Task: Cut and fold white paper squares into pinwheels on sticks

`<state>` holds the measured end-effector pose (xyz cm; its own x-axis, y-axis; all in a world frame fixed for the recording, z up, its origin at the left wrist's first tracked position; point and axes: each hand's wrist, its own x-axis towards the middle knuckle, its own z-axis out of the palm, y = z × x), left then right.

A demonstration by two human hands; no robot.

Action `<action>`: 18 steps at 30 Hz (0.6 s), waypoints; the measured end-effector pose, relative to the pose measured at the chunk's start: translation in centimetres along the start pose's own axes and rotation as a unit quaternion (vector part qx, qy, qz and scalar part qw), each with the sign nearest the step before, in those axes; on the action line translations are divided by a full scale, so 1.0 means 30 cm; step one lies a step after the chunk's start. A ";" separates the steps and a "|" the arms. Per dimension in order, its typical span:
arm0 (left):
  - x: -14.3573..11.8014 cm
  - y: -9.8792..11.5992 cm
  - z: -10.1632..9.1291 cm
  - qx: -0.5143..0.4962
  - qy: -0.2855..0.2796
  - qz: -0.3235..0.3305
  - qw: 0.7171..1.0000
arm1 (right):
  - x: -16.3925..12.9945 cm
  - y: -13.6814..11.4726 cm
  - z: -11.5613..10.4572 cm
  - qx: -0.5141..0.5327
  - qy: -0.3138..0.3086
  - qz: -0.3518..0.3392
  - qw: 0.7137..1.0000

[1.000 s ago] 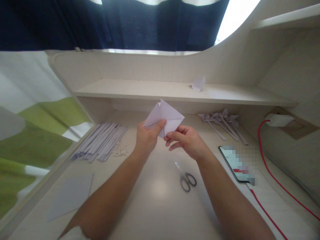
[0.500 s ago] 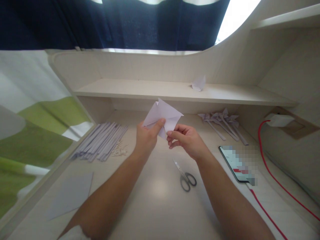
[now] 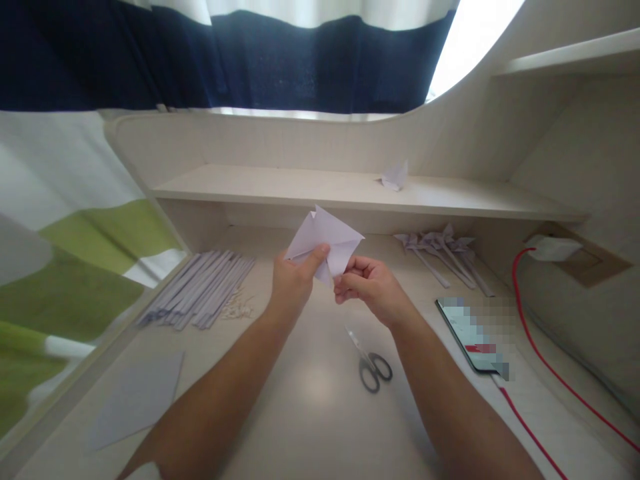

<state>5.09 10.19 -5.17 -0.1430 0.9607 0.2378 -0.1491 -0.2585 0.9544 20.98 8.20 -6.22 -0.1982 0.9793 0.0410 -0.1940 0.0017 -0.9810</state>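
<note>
Head view. A folded paper [image 3: 336,229] is held up above the table [image 3: 310,433], between the two hands. By the left hand [image 3: 295,275] it is clamped, with the thumb laid flat across the front face and the fingers hidden behind. By the right hand [image 3: 367,283] its lower edge is pinched narrowly near the bottom corner; how much of the edge lies between the fingertips cannot be told. The sheet is judged to be very light and thin, crisp along its creases but easily bent between them; little slipping is to be expected, though tearing or crumpling may be caused by a hard pull. Support is best given at the layered centre, under the left thumb, and fine handling at the creased edges; the thin free points are better left ungripped. Below the right hand, scissors [image 3: 373,367] are seen lying on the table. Beyond the right hand, folded paper shapes with stems [image 3: 445,247] are grouped; outward of the left hand, paper sticks [image 3: 200,288] are laid side by side.
</note>
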 end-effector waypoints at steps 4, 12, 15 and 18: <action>-0.001 0.006 0.001 0.000 -0.008 -0.006 1.000 | 0.007 0.009 0.001 -0.002 0.001 0.002 1.000; -0.008 0.022 0.004 0.007 0.008 -0.002 1.000 | -0.015 -0.024 -0.023 -0.022 -0.033 0.035 0.999; -0.014 0.022 0.005 0.019 0.008 0.009 1.000 | -0.015 -0.022 -0.014 -0.022 -0.028 0.039 0.999; -0.016 0.017 0.006 0.023 0.003 0.013 1.000 | -0.009 -0.010 0.005 -0.020 -0.021 0.019 0.999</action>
<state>5.25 9.62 -4.75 -0.1529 0.9532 0.2610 -0.0998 -0.2776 0.9555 20.94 7.92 -5.92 -0.2455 0.9693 0.0112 -0.1469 -0.0258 -0.9888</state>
